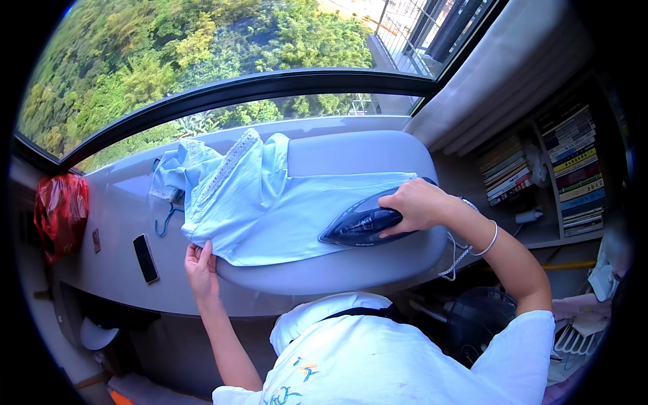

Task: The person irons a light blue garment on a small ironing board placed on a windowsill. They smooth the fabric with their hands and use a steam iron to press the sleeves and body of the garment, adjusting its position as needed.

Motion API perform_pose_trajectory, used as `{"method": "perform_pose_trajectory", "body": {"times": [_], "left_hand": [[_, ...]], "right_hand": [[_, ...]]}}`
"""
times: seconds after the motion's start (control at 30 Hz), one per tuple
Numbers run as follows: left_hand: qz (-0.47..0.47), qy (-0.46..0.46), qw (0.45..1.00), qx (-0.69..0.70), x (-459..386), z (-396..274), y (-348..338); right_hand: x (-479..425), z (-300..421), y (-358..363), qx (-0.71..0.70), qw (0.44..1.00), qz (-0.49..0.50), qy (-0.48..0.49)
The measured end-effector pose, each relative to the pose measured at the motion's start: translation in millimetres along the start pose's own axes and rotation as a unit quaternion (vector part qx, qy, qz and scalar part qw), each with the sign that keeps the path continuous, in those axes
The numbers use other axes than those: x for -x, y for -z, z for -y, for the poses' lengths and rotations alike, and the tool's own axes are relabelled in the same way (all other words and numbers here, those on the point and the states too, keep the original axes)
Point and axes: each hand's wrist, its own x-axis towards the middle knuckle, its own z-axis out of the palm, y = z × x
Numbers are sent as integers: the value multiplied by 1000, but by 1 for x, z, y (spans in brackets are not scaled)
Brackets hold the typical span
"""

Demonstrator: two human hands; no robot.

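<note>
A light blue garment with white lace trim [304, 207] lies across a grey padded ironing board [354, 152]. One long section of it is spread flat to the right, while the lace-edged part is bunched at the left. My right hand [415, 205] grips the handle of a dark blue Supor steam iron [359, 223], whose soleplate rests on the flat section with the tip pointing left. At the garment's lower left corner, my left hand [201, 263] pinches the cloth between thumb and fingers. A blue hanger [164, 223] pokes out from beside the bunched cloth.
A black smartphone [146, 258] and a small card-like item [96, 240] lie on the grey counter [116, 273]. Left of them stands a red plastic bag [62, 215]. The iron's braided cord [455, 258] hangs right of the board, near bookshelves [549, 187] and a black fan [478, 319].
</note>
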Motion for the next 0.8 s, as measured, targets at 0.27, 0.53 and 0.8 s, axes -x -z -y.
{"method": "perform_pose_trajectory", "body": {"times": [0.27,0.53,0.8], "left_hand": [[-38,29,983,-179,26,-12,-36],[29,44,961,-271,47,-14,-47],[52,47,978,-197,44,-11,-37]], "right_hand": [[-7,9,1,14,1000,-7,21],[-5,7,2,52,998,29,14],[-11,18,2,47,998,8,38]]}}
